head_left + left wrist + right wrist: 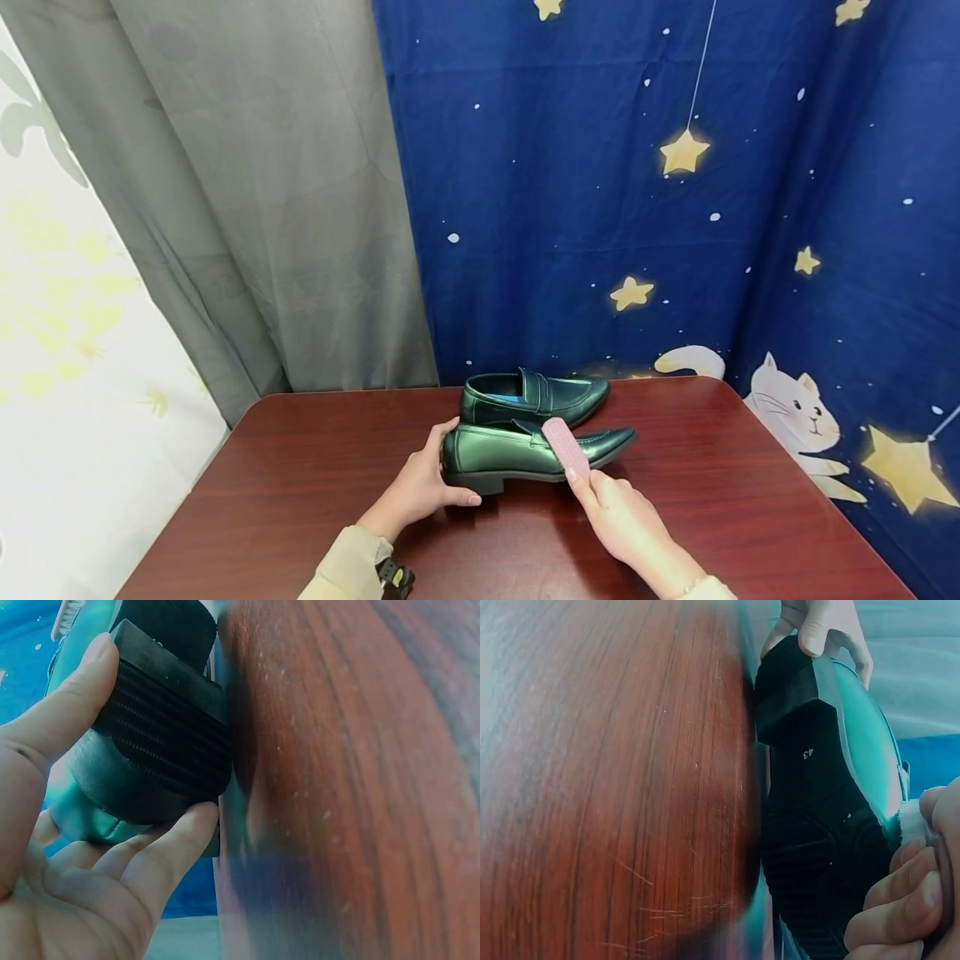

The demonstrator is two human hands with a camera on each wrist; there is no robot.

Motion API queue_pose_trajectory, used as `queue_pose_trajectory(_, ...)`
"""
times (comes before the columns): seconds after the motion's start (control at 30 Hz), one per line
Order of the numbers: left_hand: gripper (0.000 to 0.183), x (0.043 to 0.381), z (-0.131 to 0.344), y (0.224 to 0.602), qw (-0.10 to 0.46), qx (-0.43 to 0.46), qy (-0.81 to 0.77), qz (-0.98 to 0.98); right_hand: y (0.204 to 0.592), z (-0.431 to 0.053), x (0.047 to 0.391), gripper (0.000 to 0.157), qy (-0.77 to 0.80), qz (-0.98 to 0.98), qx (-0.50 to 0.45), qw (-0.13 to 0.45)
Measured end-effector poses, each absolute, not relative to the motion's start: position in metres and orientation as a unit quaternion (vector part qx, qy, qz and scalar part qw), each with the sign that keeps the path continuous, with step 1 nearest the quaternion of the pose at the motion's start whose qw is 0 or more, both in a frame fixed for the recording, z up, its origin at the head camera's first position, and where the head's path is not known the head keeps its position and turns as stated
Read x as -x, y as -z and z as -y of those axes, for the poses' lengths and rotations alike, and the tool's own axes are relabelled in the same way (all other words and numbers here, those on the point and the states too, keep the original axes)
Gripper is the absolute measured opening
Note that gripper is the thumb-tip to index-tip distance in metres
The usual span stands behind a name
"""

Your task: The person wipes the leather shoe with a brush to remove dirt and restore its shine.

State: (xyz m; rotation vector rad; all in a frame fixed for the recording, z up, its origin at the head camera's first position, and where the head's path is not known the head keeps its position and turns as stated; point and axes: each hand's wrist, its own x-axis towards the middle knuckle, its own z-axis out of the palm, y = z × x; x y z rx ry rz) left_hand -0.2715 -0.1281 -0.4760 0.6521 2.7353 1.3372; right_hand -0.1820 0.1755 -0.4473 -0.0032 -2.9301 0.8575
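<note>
A dark green loafer (495,452) lies tilted on the table, its black sole turned partly toward me. My left hand (420,483) grips it round the heel, thumb on the heel block (161,727) and fingers on the far side. In my right hand (626,517) I hold a pink brush (566,446) by one end. Its white bristles (911,821) meet the side of the shoe's upper in the right wrist view. The second green loafer (558,400) stands upright just behind the first. The brush's bristles are hidden in the head view.
The reddish-brown wooden table (315,467) has its back edge close behind the shoes. A grey curtain (300,208) and a blue star-patterned curtain (555,167) hang beyond it. A dark wristband (393,577) is on the left wrist.
</note>
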Motion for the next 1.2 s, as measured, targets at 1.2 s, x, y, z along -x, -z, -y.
queue_pose_trajectory(1.2, 0.118, 0.276, 0.128, 0.472, 0.032, -0.207, -0.429, -0.879, 0.461, -0.199, 0.194, 0.036, -0.131, 0.960, -0.194, 0.153)
